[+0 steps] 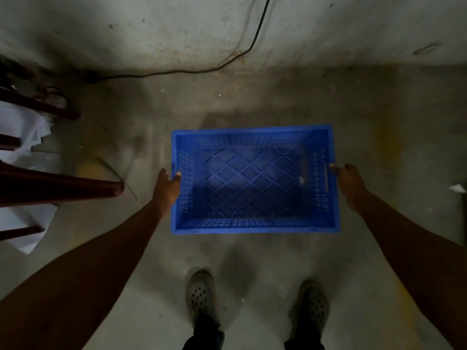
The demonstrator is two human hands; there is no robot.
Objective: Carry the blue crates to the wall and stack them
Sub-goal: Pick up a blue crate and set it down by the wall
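Left hand [168, 188] & right hand [350, 184] each grip a short side of the empty blue crate [254, 180], held over concrete floor [252, 97] near the wall [177, 29], w/ thumbs on rim.

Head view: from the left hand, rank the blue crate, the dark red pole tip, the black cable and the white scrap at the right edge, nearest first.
1. Blue crate: the left hand grips its left wall.
2. Dark red pole tip: just left of that hand.
3. Black cable: up along the wall's foot.
4. White scrap: far right, past the right hand.
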